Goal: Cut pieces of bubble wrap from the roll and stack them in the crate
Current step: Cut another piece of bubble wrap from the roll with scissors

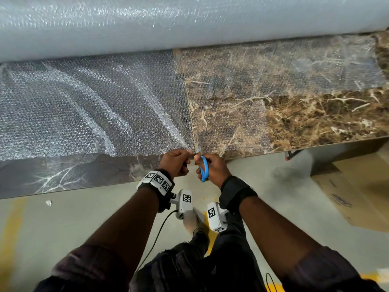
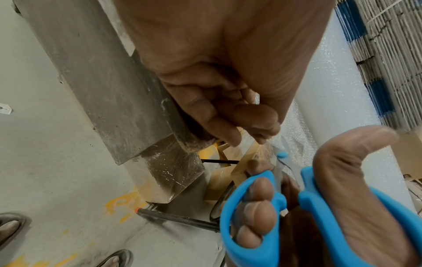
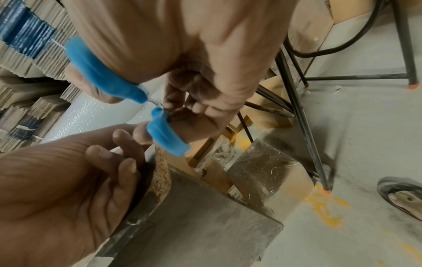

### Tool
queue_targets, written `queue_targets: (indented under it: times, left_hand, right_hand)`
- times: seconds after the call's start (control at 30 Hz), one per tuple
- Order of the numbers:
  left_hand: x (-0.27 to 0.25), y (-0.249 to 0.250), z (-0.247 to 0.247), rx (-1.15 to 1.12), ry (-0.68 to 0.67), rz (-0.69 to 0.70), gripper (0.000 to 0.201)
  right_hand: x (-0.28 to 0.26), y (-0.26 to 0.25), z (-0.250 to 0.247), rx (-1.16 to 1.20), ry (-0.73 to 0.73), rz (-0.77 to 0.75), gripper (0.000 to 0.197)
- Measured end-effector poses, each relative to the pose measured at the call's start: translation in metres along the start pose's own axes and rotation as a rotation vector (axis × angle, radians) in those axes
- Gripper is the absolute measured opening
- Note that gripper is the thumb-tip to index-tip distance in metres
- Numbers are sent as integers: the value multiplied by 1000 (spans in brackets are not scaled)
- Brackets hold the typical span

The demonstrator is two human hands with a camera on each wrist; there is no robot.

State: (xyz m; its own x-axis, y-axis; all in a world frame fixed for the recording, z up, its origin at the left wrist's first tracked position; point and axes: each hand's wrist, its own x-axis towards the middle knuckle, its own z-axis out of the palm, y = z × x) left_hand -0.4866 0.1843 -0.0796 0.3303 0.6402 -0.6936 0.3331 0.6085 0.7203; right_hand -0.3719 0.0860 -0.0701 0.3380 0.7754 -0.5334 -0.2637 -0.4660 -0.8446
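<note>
A big roll of bubble wrap lies across the far side of the marble-patterned desk, and a sheet of bubble wrap runs from it toward the near edge. The left part of the sheet is rumpled and lifted in folds; the right part lies flat.

The left hand sits at the near edge of the desk, its grip pinching the near edge of the sheet between thumb and curled fingers. Just to its right, the right hand has its grip closed around the blue handles of the scissors, with fingers through one loop and the thumb through the other in the left wrist view. The blades point away from the person and meet the sheet's near edge beside the left hand's pinch.

Flattened cardboard lies on the floor to the right, below the desk. No crate can be seen in any view.
</note>
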Motion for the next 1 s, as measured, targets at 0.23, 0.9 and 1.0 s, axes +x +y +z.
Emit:
queue_targets:
  times: [0.23,0.9,1.0]
  left_hand:
    - [-1,0,0,-23,10,-17,26]
    - [-2,1,1,-27,3,-32,36]
    - [-2,1,1,-37,4,-41,34]
  right_hand:
    - [-6,-7,-4,-34,-36,54,39]
    - [18,-31,-13,-95,-57,150,73]
    - [20,-35,-11,-92,-48,169,70]
